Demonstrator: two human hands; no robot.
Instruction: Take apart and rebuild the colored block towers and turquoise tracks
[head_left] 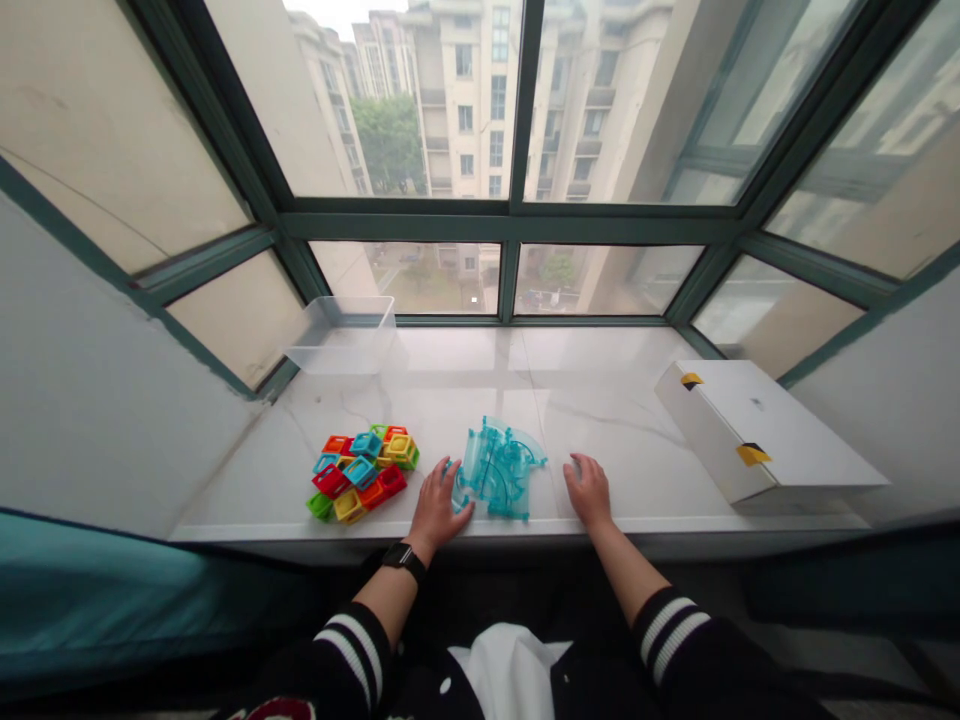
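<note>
clear bin (341, 355) is sitting at the sill (600, 365)'s far left corner | white box (787, 420) is lying at right, yellow-black tabs (753, 454) showing along its edge | green-framed window (420, 222) is spanning the back | buildings (480, 80), tree (388, 140) are showing outside | teal cloth (112, 590) is hanging lower left

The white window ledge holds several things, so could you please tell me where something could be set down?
A bare patch of the ledge lies between the blue pieces and the window, right of the clear tub. Another lies between the right hand and the white box. It is crowded front left, where the colourful blocks, left hand and blue pieces sit close.
</note>
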